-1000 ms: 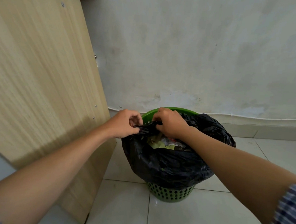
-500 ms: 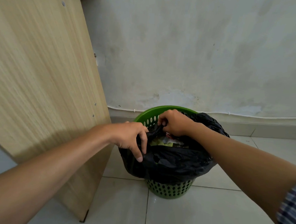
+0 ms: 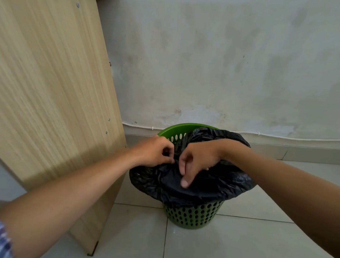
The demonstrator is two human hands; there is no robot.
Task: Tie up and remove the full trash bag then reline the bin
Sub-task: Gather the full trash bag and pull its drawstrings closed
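both forearms are extended forward and converge at centre. the left hand (image 3: 155, 151) is seen with fingers curled in a pinching grip. the right hand (image 3: 198, 160) is curled likewise, thumb pointed downward. striped sleeve cuffs are visible at frame edges.

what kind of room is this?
Probably a home or small office corner: a green bin with a black trash bag on tile floor, beside a wooden furniture panel.
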